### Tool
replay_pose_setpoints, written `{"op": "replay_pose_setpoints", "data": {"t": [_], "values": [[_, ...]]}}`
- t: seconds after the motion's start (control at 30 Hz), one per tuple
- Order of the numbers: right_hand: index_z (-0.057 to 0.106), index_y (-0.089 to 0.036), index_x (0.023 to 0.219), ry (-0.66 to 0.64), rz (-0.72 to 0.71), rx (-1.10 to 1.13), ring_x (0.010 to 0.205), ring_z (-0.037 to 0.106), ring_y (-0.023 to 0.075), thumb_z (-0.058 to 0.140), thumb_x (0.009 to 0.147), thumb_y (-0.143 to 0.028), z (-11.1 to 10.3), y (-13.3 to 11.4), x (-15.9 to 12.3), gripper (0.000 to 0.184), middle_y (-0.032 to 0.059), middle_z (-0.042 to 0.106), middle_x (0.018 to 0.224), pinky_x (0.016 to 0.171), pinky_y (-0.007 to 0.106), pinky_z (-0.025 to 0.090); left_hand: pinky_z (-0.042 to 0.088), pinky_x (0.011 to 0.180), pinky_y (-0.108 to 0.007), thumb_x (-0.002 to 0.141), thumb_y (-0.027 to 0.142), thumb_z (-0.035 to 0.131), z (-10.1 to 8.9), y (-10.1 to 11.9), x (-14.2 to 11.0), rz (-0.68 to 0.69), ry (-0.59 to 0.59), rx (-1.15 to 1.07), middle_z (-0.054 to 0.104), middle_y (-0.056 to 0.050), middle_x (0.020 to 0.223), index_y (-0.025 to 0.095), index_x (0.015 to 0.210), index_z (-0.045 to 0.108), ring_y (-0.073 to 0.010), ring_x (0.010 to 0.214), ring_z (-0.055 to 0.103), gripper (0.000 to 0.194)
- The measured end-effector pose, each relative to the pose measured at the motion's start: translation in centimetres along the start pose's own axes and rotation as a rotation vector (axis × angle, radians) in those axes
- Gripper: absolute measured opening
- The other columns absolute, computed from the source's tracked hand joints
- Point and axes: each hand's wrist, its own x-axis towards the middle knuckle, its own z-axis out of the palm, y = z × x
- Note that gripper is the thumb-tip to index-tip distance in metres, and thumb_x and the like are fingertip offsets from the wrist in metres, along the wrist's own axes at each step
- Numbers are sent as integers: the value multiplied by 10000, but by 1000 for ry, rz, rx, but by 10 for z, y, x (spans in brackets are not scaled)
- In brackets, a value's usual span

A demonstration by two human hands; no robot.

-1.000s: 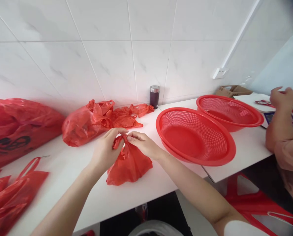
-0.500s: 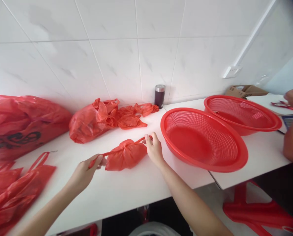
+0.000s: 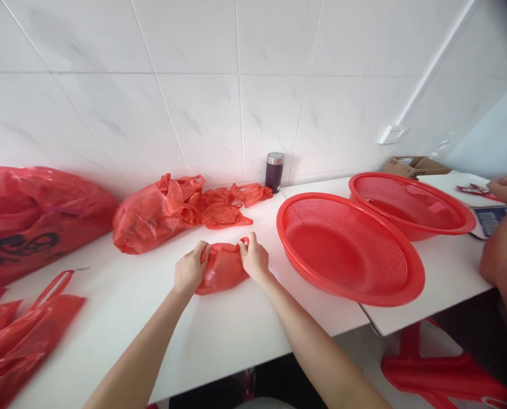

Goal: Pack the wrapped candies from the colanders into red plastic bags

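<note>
Our small red bag (image 3: 222, 274) sits on the white table (image 3: 146, 335), left of the nearer red basket (image 3: 415, 284). Our left hand (image 3: 190, 269) pinches its upper left side and our right hand (image 3: 255, 259) its upper right, both with fingers closed on the plastic. A moment ago our hands were wider apart, pulling the ends taut; now they are drawn in against the bag, so we judge it the more compact and steadier for it. Behind it lie the loose red bags (image 3: 224, 215), a fuller red bag (image 3: 151, 218) and the dark tumbler (image 3: 273, 173). Our fingers hide much of the bag's top, so we can't tell whether it is knotted, nor what is inside. The big marked bag (image 3: 61, 207) runs off the left edge, and at the right a co-worker's arm (image 3: 502, 261) is cut off and partly covers the scale (image 3: 487, 220).
</note>
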Motion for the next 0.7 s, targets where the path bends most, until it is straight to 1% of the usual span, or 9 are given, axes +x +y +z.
{"op": "replay_pose_setpoints", "data": {"t": [0.07, 0.13, 0.2, 0.27, 0.37, 0.5, 0.7], "values": [[417, -214, 1019, -9, 26, -6, 794, 656, 151, 405, 1003, -335, 1, 4, 6, 123, 6, 684, 902, 564, 234, 268, 361, 633, -290, 971, 454, 313, 3, -5, 5, -15, -16, -1, 663, -33, 821, 266, 983, 562, -203, 715, 588, 312], [422, -215, 1033, -16, 51, -21, 785, 656, 159, 387, 1008, -342, 4, 6, 11, 133, 10, 686, 891, 564, 242, 265, 410, 661, -297, 986, 464, 285, 7, -9, 11, -49, -28, 0, 659, -37, 848, 233, 1041, 571, -186, 730, 597, 372], [428, -215, 1051, -24, 74, -44, 776, 658, 170, 374, 1012, -345, 7, 7, 16, 146, 19, 688, 877, 569, 249, 269, 453, 688, -314, 989, 468, 303, 11, -12, 17, -90, -43, 14, 650, -42, 862, 190, 1059, 581, -170, 734, 601, 400], [436, -215, 1068, -34, 91, -69, 777, 661, 178, 371, 1012, -340, 10, 7, 22, 151, 29, 689, 869, 581, 253, 284, 478, 701, -331, 978, 478, 359, 13, -14, 24, -134, -63, 44, 642, -44, 864, 166, 1048, 595, -164, 733, 604, 397], [451, -209, 1094, -44, 109, -104, 800, 665, 192, 381, 1005, -323, 12, 6, 31, 161, 50, 692, 874, 605, 259, 318, 495, 716, -352, 957, 489, 419, 15, -13, 33, -182, -94, 105, 641, -46, 870, 159, 1039, 609, -167, 742, 606, 390], [473, -195, 1115, -44, 121, -133, 818, 666, 195, 396, 991, -296, 15, 4, 41, 178, 71, 695, 900, 624, 264, 350, 502, 741, -372, 952, 486, 435, 16, -10, 40, -214, -109, 172, 646, -54, 901, 160, 1074, 608, -175, 771, 613, 389], [487, -185, 1113, -26, 101, -136, 796, 664, 208, 401, 985, -289, 18, 4, 43, 186, 78, 694, 901, 612, 272, 350, 506, 762, -390, 951, 480, 445, 19, -7, 41, -225, -109, 203, 647, -52, 901, 160, 1095, 606, -178, 780, 620, 386]]}}
